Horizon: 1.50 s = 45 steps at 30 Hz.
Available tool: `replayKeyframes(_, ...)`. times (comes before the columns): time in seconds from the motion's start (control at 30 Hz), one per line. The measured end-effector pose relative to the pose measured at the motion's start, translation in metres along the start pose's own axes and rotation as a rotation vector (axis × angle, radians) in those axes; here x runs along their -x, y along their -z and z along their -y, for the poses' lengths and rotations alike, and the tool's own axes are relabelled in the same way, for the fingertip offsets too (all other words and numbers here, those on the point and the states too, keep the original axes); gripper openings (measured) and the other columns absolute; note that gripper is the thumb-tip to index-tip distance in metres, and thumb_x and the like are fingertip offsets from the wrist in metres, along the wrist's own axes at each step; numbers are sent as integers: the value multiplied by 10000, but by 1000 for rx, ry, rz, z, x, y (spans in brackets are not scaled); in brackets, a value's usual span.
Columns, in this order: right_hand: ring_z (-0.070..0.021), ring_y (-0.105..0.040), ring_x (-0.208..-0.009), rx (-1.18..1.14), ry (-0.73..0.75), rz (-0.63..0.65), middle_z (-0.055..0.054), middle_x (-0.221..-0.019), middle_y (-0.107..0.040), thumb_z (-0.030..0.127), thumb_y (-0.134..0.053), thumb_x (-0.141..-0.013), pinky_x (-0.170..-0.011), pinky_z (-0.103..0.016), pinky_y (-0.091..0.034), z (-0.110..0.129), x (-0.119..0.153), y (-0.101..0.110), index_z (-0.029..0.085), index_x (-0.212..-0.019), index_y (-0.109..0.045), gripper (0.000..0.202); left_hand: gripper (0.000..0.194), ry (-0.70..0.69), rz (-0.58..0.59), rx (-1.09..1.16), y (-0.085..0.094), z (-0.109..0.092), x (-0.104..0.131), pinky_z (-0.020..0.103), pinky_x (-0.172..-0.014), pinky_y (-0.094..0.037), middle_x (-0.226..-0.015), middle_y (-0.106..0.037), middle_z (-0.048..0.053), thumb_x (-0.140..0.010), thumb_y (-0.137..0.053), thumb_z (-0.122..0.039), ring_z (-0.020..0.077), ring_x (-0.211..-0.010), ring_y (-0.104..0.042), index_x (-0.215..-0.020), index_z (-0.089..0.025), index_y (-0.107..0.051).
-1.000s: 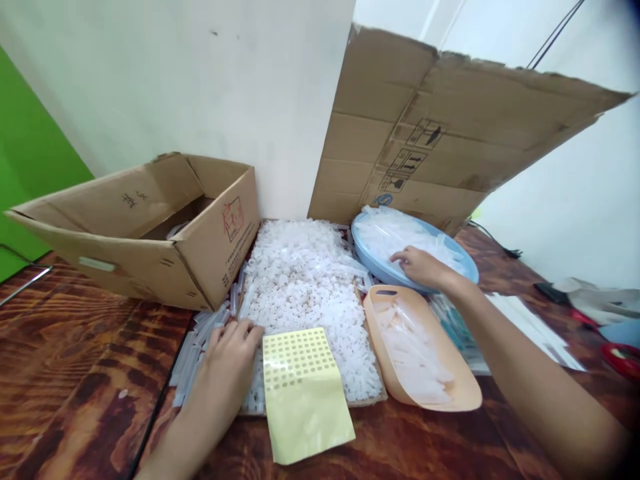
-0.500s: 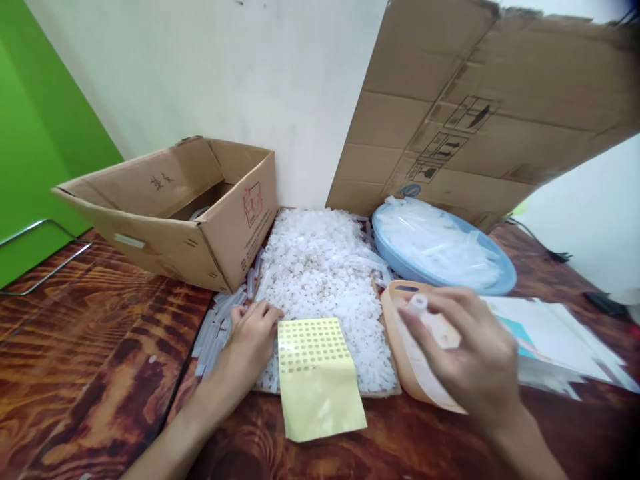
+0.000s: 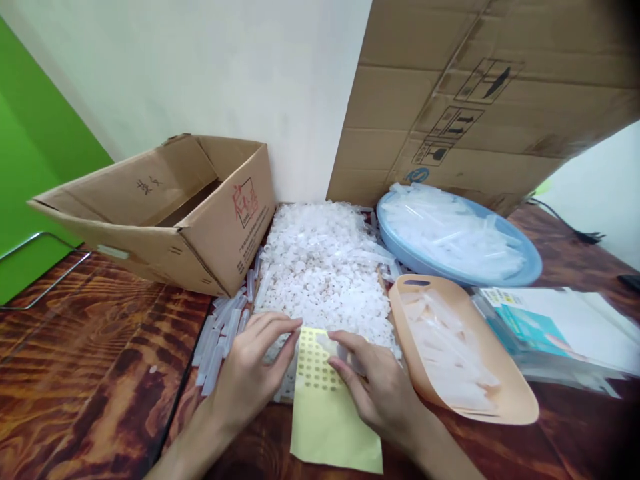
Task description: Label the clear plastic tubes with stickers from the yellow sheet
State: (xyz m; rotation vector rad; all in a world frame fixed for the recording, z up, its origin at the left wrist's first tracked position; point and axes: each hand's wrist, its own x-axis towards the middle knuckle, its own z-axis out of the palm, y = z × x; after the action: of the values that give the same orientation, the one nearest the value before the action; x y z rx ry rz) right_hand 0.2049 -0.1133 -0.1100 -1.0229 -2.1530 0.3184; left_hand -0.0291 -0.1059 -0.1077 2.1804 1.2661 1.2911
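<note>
A yellow sheet of small round stickers (image 3: 333,433) lies at the front edge of a pile of small white plastic pieces (image 3: 320,280). At the sheet's upper left corner, my left hand (image 3: 257,353) has its thumb and forefinger closed on the edge. My right hand (image 3: 385,383) pinches a translucent plastic tube (image 3: 330,345) over the sticker rows, its far part hidden by my fingers. Right of that hand, a peach plastic basket (image 3: 515,407) holds more translucent tubes (image 3: 445,340).
A blue basin (image 3: 533,270) heaped with tubes stands at the back right. Flat printed packs (image 3: 575,327) lie beside the basket. An open cardboard box (image 3: 215,233) stands left, with loose tubes (image 3: 220,333) before it. A large cardboard sheet (image 3: 390,113) leans behind.
My right hand has moved left from above the basket to the sticker sheet, carrying the tube. My left hand has shifted slightly right and its fingers now meet at the sheet's corner.
</note>
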Motion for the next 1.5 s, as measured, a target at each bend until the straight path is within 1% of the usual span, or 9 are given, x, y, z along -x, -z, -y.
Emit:
replayKeyframes(0.2,-208,-759,-787,-103,-66,-20,-93,-1067,-780,210,-543,-1044,-730,-307,-618,2,3,-5,210,-1289,-577,247,242,67,98,170,-2,-8,3,322,-971,-598,-1167,-760,84,-1001,-597,-79,193,-1105,-735,-1197,-202,-666)
replayKeyframes(0.4,-205,-736,-783,-171,-59,-23,-60,-989,-754,164,-565,-1020,-717,-307,-590,2,3,-6,223,-1268,-592,257,393,-21,155,262,-8,-5,3,248,-788,-603,-1053,-722,80,-1011,-543,-29,161,-963,-723,-1324,-220,-685)
replayKeyframes(0.5,-200,-706,-753,-191,-45,-1,-47,-913,-722,152,-560,-1023,-675,-303,-557,0,4,-6,222,-1266,-594,256,414,-26,164,281,-9,-4,4,238,-783,-605,-1070,-744,78,-1019,-524,-27,158,-961,-735,-1347,-227,-680)
replayKeyframes(0.67,-211,-694,-794,-194,-12,31,-63,-928,-700,130,-530,-1031,-691,-315,-542,-5,4,-4,217,-1285,-589,275,223,138,104,225,-6,-6,5,223,-788,-610,-964,-800,19,-953,-693,-79,158,-863,-775,-1126,-217,-723)
replayKeyframes(0.77,-208,-675,-798,-206,11,42,-73,-940,-692,120,-513,-1041,-685,-311,-524,-6,3,-3,210,-1293,-586,277,166,137,143,288,-5,-7,3,214,-772,-598,-931,-796,12,-940,-712,-69,154,-847,-767,-998,-217,-759)
replayKeyframes(0.9,-187,-592,-715,-233,55,48,-55,-868,-636,64,-489,-1019,-620,-295,-456,-5,4,-1,197,-1270,-587,300,213,131,141,353,-5,-13,2,197,-717,-574,-879,-779,15,-938,-688,-25,139,-793,-746,-990,-213,-774)
replayKeyframes(1.1,-188,-508,-715,-191,75,160,-49,-812,-550,-4,-453,-969,-608,-304,-372,-5,9,4,175,-1113,-600,273,258,32,206,276,-6,-18,8,214,-703,-563,-865,-753,59,-965,-571,25,151,-777,-730,-1010,-166,-738)
replayKeyframes(1.33,-178,-497,-693,-175,105,180,-36,-796,-532,10,-443,-967,-593,-299,-348,1,7,3,168,-1077,-584,239,255,102,231,330,-8,-18,9,214,-656,-523,-798,-732,45,-967,-562,13,145,-721,-708,-912,-168,-732)
replayKeyframes(1.5,-176,-491,-670,-155,107,136,-19,-773,-517,6,-453,-957,-580,-301,-335,5,5,0,173,-1072,-575,237,238,131,211,358,-10,-19,9,221,-647,-502,-775,-725,33,-957,-598,4,140,-710,-694,-883,-168,-744)
